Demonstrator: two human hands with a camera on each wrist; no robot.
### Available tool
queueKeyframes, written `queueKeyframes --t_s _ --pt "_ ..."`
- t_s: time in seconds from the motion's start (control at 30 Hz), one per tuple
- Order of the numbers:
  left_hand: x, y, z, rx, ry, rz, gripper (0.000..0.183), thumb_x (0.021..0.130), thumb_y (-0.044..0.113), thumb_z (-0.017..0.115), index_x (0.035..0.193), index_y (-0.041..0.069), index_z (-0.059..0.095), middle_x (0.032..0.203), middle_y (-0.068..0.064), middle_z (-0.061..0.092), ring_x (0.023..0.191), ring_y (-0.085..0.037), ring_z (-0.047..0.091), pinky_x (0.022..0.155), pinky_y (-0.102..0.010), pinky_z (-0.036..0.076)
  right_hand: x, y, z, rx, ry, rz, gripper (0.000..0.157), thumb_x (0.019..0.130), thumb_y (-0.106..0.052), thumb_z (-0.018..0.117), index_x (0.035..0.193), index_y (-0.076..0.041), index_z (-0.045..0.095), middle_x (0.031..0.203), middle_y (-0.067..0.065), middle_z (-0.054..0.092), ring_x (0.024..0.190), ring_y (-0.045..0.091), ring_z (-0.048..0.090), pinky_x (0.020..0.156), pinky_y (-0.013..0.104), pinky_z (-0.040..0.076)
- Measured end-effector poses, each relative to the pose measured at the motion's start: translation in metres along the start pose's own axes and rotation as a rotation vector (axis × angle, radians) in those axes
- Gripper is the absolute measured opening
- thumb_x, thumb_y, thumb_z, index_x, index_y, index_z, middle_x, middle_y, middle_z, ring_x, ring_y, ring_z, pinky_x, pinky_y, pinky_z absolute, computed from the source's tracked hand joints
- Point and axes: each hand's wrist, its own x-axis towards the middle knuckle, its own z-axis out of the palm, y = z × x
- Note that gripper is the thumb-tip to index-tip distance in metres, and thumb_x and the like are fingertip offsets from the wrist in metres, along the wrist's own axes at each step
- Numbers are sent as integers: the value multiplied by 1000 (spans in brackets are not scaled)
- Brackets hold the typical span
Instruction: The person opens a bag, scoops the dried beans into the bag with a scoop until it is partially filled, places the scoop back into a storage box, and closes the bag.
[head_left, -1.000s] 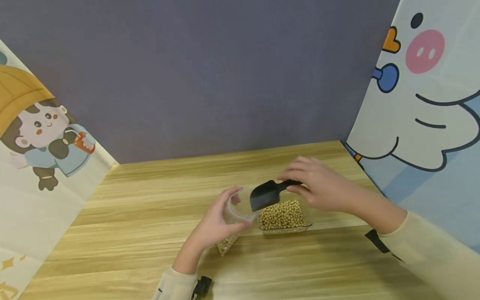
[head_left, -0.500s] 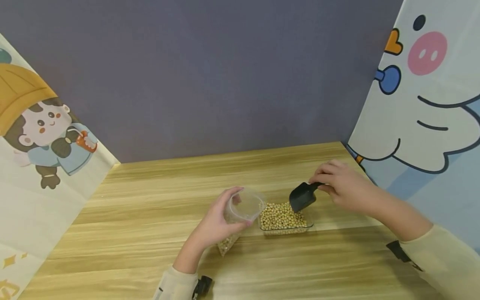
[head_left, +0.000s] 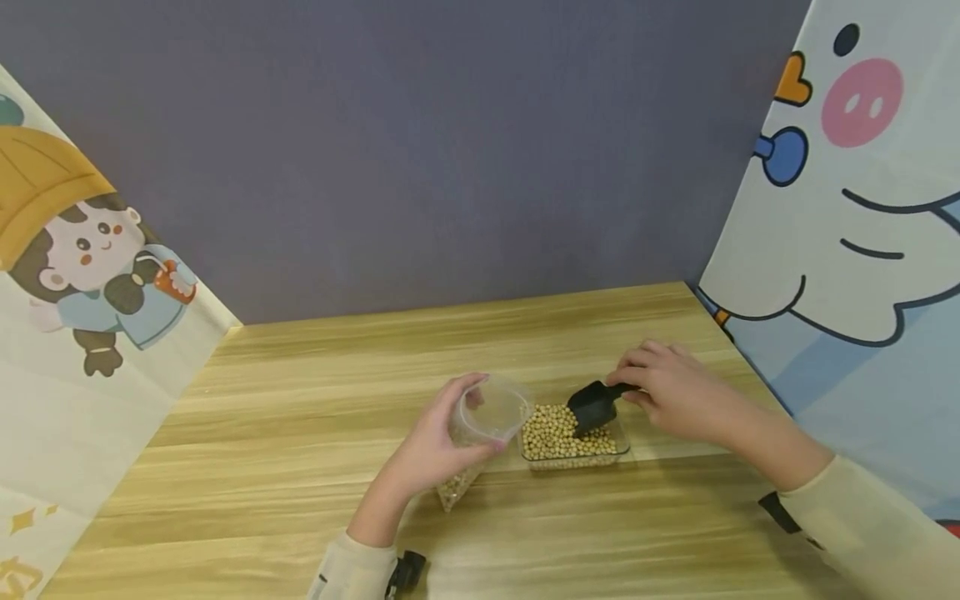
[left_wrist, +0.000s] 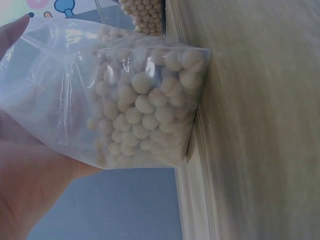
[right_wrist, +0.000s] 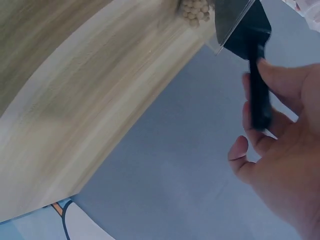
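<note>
My left hand (head_left: 435, 446) holds a clear plastic bag (left_wrist: 142, 107) by its rounded open mouth, thumb and fingers spread around the sides. Pale round soybeans fill the bag's lower part, which stands on the table in the left wrist view. To its right is a clear rectangular container (head_left: 581, 462) of soybeans (head_left: 550, 432). My right hand (head_left: 671, 392) pinches the handle of a black scoop (head_left: 595, 407) between thumb and fingers. The scoop's blade tips down into the beans at the container's right side. In the right wrist view, the scoop's handle (right_wrist: 259, 100) crosses in front of the fingers.
A wood-grain table (head_left: 300, 433) carries the bag and container. Behind it rises a plain grey wall (head_left: 465, 167). Cartoon-printed panels, one on the left (head_left: 112, 275) and one on the right (head_left: 810, 250), flank the table.
The scoop has moved from beside the bag's mouth rightward over the container, then down into the beans. My left hand and the bag have stayed in place.
</note>
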Motion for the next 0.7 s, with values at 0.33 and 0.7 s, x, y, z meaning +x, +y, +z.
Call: queueKeyframes --t_s 0.33,0.7 --pt "0 0 0 -1 2 -13 93 77 25 95 158 21 47 134 -8 63 126 -28 60 108 -57 54 3 1 12 101 -90 -15 28 87 -5 85 112 -18 81 111 -3 77 108 31 70 98 62 57" --pt "0 3 1 0 -1 -34 92 77 21 95 156 23 49 137 -11 63 126 -26 60 110 -56 53 13 -11 36 222 -110 33 26 90 -13 83 115 -21 80 112 -9 76 99 16 64 92 48 57"
